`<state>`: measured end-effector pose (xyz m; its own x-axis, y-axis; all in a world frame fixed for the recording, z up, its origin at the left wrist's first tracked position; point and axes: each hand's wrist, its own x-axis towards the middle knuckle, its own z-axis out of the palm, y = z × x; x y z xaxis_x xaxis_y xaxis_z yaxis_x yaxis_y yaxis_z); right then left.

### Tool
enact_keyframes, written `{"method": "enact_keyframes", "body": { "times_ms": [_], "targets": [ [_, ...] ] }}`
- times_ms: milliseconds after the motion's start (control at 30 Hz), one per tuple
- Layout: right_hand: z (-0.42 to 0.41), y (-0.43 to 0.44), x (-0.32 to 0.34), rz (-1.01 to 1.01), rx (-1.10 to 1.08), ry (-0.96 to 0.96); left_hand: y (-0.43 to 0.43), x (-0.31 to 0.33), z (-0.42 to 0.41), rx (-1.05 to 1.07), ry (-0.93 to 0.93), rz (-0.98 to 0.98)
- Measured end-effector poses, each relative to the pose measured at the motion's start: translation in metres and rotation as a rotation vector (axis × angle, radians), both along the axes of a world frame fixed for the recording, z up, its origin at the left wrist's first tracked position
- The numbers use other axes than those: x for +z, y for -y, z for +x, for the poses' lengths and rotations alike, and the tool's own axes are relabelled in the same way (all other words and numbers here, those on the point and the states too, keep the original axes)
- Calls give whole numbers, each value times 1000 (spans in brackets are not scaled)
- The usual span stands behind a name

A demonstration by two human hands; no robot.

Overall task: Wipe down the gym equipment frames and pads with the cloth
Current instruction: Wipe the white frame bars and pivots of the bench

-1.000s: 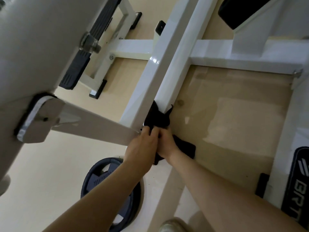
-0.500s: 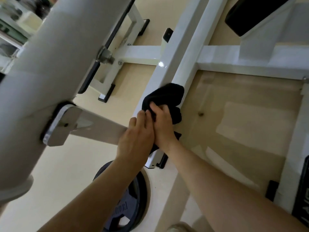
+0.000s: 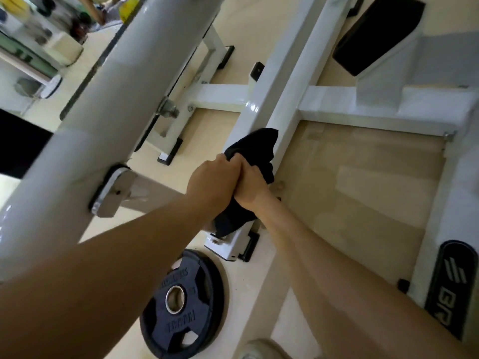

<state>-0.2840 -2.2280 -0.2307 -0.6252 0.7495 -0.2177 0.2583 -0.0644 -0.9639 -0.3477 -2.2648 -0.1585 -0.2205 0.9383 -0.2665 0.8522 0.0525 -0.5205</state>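
- Hidden: your fingertips cannot be seen; they are buried in the black cloth (image 3: 252, 149) or turned away behind the knuckles.
- Hidden: the part of the white frame beam (image 3: 282, 81) under the cloth and your hands is covered; only its near foot (image 3: 228, 244) with a black end cap shows below your wrists.
- Cut off: both forearms run out of view at the bottom edge. A black pad (image 3: 378, 35) at far right is clipped by the top edge, and a black logo plate (image 3: 451, 288) at near right by the right edge.
- Hard to make out: the shelves at far left are blurred; their contents cannot be told. The raised lettering on the weight plate (image 3: 181, 304) is unreadable.
- Left hand (image 3: 212, 185): back of the hand faces you, fingers curled together and closed on the cloth's left edge, pressed against the right hand.
- Right hand (image 3: 252, 187): wrist bent, fingers folded down tight over the cloth, gripping it against the beam.
- Cloth: bunched on the sloping beam at mid-frame, its upper fold draped over the beam's top face beyond your knuckles, a lower tail hanging beneath your wrists toward the foot.
- Large grey post (image 3: 103, 112): crosses the left side diagonally, very close to the camera, with a metal bracket (image 3: 114, 189) on it.
- Weight plate: lies flat on the floor, near, just beside the beam's foot.
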Motion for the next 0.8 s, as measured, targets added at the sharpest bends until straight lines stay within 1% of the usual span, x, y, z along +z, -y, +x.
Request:
{"method": "enact_keyframes", "body": {
  "times_ms": [67,100,133,200,300,367,433,500,567,733,800],
  "targets": [
    [1,5,-2,44,-62,46,5,5,1,-23,-50,-48],
    [1,8,-4,76,-63,38,10,5,2,-34,-98,-95],
    [0,12,-7,88,-54,15,13,3,1,-38,-130,-130],
    [1,17,-12,63,-77,-53,16,-4,2,-41,-108,-140],
    [5,17,-17,19,-61,-54,22,-23,-1,-18,-110,-46],
    [9,10,-18,-72,-47,-126,19,-39,-8,23,-117,39],
    [14,-3,-18,-112,-50,-148,7,-59,-10,95,-54,75],
    [17,-21,-16,-110,-61,-134,-19,-79,-12,91,14,181],
    [20,-42,-11,-125,-80,-151,-48,-90,-11,79,40,259],
    [31,-89,-4,-163,-140,-226,-129,-93,-11,58,84,346],
    [36,-105,-6,-146,-150,-211,-163,-89,-7,82,158,376]
  ]
}}
